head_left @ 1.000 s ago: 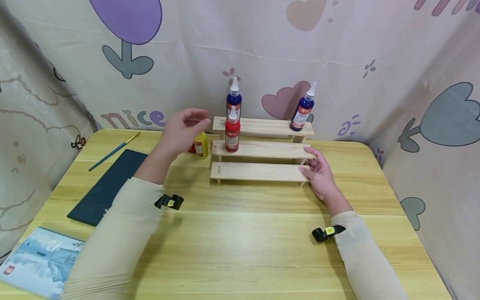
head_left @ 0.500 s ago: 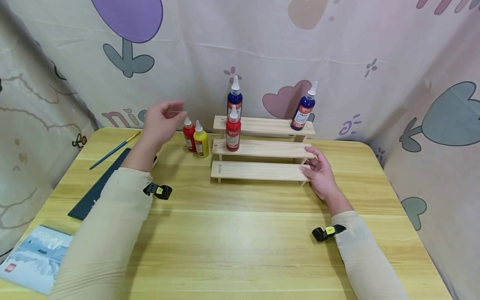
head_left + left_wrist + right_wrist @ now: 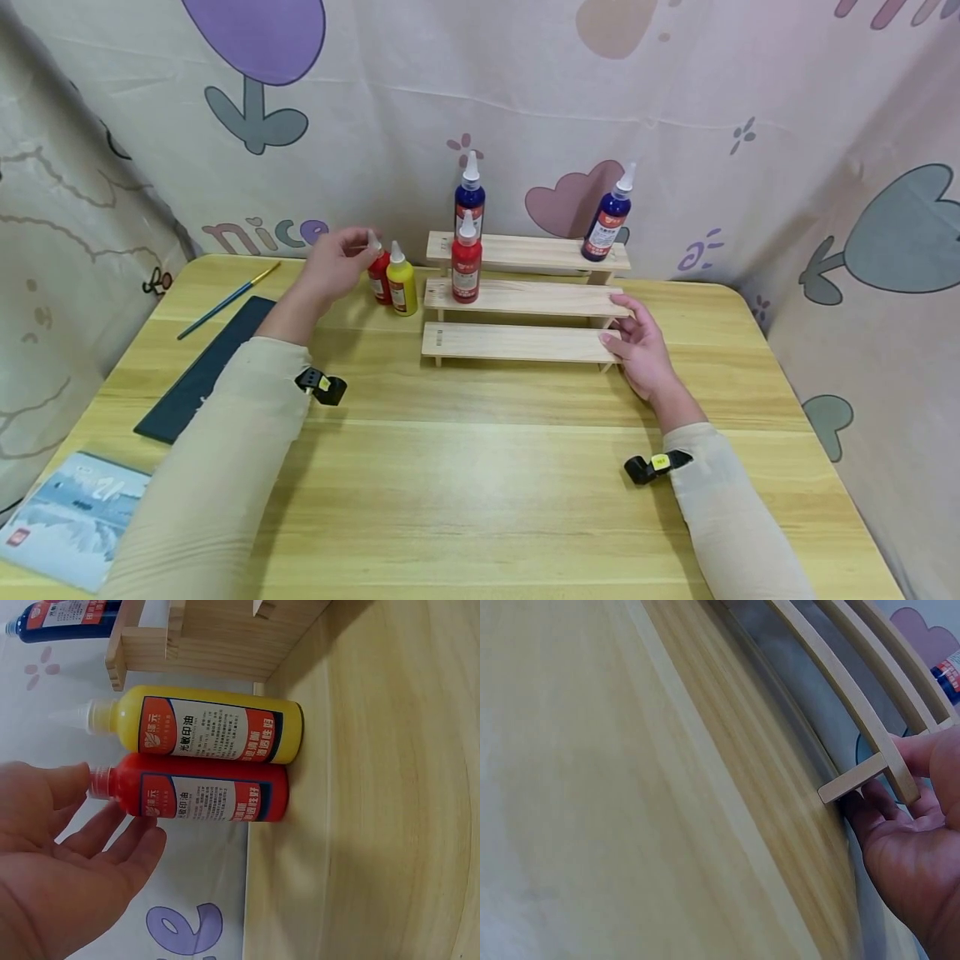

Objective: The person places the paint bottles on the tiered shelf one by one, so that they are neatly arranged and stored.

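At the back of the table, my left hand (image 3: 335, 265) has its thumb and fingers round the neck of a red ink bottle (image 3: 202, 791). That bottle stands upright, touching a yellow ink bottle (image 3: 401, 287). The right hand (image 3: 637, 348) grips the right end of a three-tier wooden display rack (image 3: 525, 343), thumb on the lowest board. On the rack's middle board, at the left, is another red ink bottle (image 3: 466, 271). Two blue ink bottles stand on the top board, one at the left (image 3: 470, 200) and one at the right (image 3: 605, 225).
Left of the left hand lie a dark flat board (image 3: 202, 375) and a blue-handled paintbrush (image 3: 225, 304). A booklet (image 3: 75, 517) with a blue-white cover is at the table's front left corner. A patterned curtain (image 3: 420, 75) hangs directly behind the table (image 3: 480, 500).
My left hand first moved left from in front of the red and yellow bottles, then came down and right onto the red bottle's neck. The right hand has stayed on the rack.
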Demonstrator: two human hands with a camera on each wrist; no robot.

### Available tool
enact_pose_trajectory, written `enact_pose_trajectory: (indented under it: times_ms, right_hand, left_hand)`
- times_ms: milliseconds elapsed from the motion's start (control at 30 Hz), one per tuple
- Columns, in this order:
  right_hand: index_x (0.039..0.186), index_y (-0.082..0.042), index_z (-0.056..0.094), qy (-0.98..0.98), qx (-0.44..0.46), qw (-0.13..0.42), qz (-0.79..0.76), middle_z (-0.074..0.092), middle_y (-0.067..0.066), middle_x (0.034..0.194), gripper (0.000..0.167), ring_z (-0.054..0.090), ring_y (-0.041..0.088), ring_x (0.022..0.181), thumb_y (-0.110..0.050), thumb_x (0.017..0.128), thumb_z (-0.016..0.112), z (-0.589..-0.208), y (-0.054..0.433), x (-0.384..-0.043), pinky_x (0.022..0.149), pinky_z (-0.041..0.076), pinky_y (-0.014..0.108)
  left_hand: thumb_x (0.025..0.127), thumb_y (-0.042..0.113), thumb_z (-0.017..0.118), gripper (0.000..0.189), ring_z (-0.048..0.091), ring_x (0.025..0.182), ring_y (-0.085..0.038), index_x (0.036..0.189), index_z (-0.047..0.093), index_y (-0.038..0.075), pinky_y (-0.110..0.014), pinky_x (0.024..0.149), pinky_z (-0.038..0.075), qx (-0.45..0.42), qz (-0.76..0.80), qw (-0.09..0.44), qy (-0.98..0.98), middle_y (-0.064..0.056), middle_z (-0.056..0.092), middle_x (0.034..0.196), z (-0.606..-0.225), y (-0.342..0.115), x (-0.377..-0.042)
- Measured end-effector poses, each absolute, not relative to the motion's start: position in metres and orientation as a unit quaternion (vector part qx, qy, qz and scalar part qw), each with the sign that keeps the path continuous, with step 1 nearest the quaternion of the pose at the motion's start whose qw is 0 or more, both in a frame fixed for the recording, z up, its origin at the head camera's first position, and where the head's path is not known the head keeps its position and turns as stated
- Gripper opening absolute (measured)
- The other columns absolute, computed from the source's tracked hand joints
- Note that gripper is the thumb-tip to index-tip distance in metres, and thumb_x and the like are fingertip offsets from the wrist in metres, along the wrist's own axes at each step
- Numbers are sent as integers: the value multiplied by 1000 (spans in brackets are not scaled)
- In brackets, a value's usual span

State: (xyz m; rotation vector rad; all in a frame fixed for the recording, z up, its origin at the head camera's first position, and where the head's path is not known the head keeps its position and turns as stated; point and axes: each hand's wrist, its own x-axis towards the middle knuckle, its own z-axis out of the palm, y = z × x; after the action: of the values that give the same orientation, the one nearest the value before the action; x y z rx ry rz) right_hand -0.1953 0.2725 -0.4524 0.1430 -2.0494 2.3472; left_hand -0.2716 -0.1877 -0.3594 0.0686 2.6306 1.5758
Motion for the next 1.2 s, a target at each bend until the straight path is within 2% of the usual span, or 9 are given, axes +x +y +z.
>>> enact_pose_trajectory:
  times_ms: [167,333,700,1033,1200]
  right_hand:
    - [144,-14,47,-655,46,11,754,57,9,125,67,50,33,116,24,89,54,-453,272,-195,81,56,28]
    - [144,-14,48,-652,51,14,756,57,10,125,68,47,37,118,24,89,54,-453,273,-196,81,56,29]
    - [144,-14,48,-655,47,11,754,57,10,126,68,47,36,119,24,89,53,-454,274,-196,82,55,28]
    - [142,-16,51,-652,51,17,757,58,10,125,67,48,35,117,25,88,53,-455,273,-196,80,56,28]
    - [142,-15,51,-651,54,18,757,58,9,125,67,48,35,116,25,89,53,-455,273,-196,79,56,28]
  left_hand:
    - [104,25,56,40,47,128,-31,140,55,7,-45,107,40,-1,509,28,860,-13,54,138,-360,-189,-270]
    - [102,30,60,42,47,126,-32,134,55,4,-46,106,40,-21,508,14,861,-14,54,134,-362,-190,-269]
    - [100,30,63,48,49,124,-34,139,55,3,-47,104,42,-19,501,21,865,-19,55,134,-376,-197,-267]
    - [96,35,69,48,53,118,-31,131,59,4,-46,100,45,-44,503,1,863,-16,58,128,-379,-199,-266]
    - [98,30,67,46,51,123,-31,135,57,6,-46,103,44,-32,521,9,853,-16,57,133,-380,-203,-265]
